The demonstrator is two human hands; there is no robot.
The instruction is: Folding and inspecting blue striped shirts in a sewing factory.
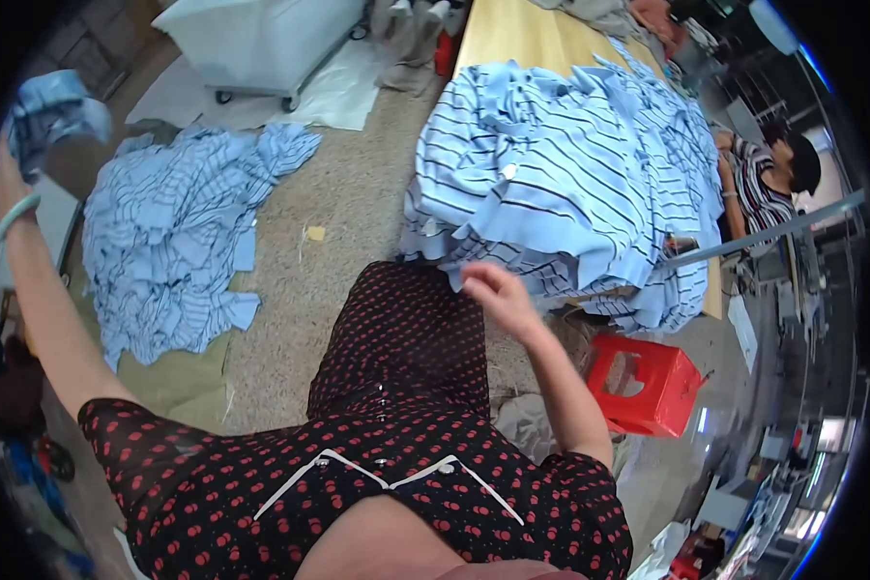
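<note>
This is a garment workshop, the kind of floor where clothes are made or finished in bulk. A long wooden counter [512, 34] carries a deep stack of blue striped shirts [570, 184], and a second heap of the same shirts [169, 242] lies on the speckled floor [348, 203]. A white wheeled bin [256, 39] stands behind it, a red plastic stool [643, 382] sits by the counter, and another person [768, 179] works at the far side.
</note>
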